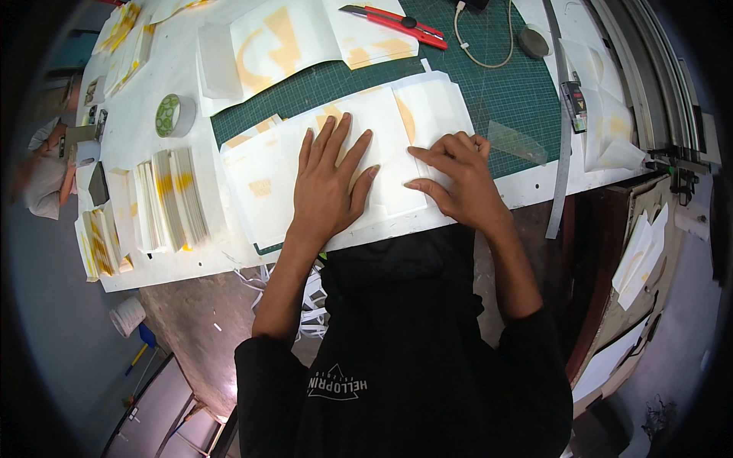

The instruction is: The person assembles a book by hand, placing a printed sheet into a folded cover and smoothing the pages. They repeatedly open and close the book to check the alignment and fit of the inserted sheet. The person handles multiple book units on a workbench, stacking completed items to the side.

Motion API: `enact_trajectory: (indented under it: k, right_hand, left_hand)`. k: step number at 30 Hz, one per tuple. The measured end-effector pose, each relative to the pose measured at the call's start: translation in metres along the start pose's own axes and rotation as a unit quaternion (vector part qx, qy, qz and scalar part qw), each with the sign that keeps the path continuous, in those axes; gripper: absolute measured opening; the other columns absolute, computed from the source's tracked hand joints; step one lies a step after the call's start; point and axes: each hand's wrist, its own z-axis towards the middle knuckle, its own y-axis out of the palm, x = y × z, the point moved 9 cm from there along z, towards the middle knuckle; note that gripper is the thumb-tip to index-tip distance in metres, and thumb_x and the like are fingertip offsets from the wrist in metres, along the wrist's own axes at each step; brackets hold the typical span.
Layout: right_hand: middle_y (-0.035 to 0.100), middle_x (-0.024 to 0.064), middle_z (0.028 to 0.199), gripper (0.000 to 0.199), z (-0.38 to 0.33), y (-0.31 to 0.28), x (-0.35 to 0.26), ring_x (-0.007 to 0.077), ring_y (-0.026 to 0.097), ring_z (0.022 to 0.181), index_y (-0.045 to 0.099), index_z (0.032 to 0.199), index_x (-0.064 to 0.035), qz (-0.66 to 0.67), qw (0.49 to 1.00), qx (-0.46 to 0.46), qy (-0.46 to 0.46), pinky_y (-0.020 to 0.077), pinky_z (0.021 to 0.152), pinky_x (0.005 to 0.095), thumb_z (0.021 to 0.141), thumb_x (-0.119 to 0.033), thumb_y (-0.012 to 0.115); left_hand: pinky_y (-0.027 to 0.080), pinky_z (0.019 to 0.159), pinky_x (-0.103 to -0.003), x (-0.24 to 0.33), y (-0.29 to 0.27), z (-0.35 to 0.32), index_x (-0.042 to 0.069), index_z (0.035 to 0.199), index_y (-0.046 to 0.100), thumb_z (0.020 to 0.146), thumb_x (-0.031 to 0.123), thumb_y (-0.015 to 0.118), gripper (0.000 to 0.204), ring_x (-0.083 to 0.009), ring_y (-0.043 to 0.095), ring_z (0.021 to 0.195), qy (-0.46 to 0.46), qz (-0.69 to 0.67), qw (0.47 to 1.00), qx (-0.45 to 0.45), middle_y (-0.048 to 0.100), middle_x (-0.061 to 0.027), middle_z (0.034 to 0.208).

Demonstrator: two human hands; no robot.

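Observation:
My left hand [330, 183] lies flat, fingers spread, pressing down on a stack of white sheets with pale yellow shapes [263, 179] at the near edge of the green cutting mat [504, 91]. My right hand [456, 177] rests beside it with curled fingers, index finger pointing left along the top white sheet [431, 107], fingertips touching the paper. Neither hand grips anything. A clear plastic triangle ruler [515, 142] lies just right of my right hand.
A red utility knife [397, 20], a cable [481, 46] and a grey round object [533, 40] lie at the mat's far side. A tape roll [174, 115] and stacks of sheets [172, 200] sit on the left. A long metal ruler [563, 130] runs down the right. Another person [46, 172] is at far left.

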Motion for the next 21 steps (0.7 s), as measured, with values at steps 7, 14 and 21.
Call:
enact_trajectory:
  k: [7,14,21]
  right_hand:
    - [0.063,0.0052,0.097,0.048,0.0001,0.0005,0.0025,0.024,0.058,0.1,0.078,0.127,-0.0155,0.004,1.0,0.001,-0.003,0.0317,0.102,0.0494,0.084,-0.034,0.088]
    - [0.063,0.0039,0.096,0.048,0.0011,0.0,0.0006,0.023,0.057,0.1,0.079,0.127,-0.0153,0.001,1.0,0.002,-0.006,0.0314,0.102,0.0482,0.085,-0.034,0.088]
    - [0.063,0.0043,0.095,0.047,0.0007,0.0007,0.0002,0.0229,0.057,0.1,0.079,0.127,-0.0154,-0.005,1.0,0.001,-0.007,0.0315,0.102,0.0482,0.085,-0.035,0.088]
  left_hand:
    - [0.026,0.128,-0.058,-0.0002,0.0019,0.0012,0.011,0.147,0.064,0.099,0.029,0.071,0.052,-0.0396,0.039,0.155,-0.005,0.005,1.0,-0.005,0.048,-0.0199,0.164]
    - [0.025,0.128,-0.059,-0.0007,0.0012,0.0013,0.01,0.148,0.064,0.1,0.028,0.07,0.052,-0.0403,0.038,0.155,-0.004,-0.005,1.0,-0.005,0.047,-0.0206,0.164]
    - [0.024,0.129,-0.06,-0.0014,0.001,0.0004,0.011,0.15,0.062,0.1,0.025,0.07,0.052,-0.0419,0.038,0.156,-0.008,-0.019,1.0,-0.007,0.046,-0.0208,0.165]
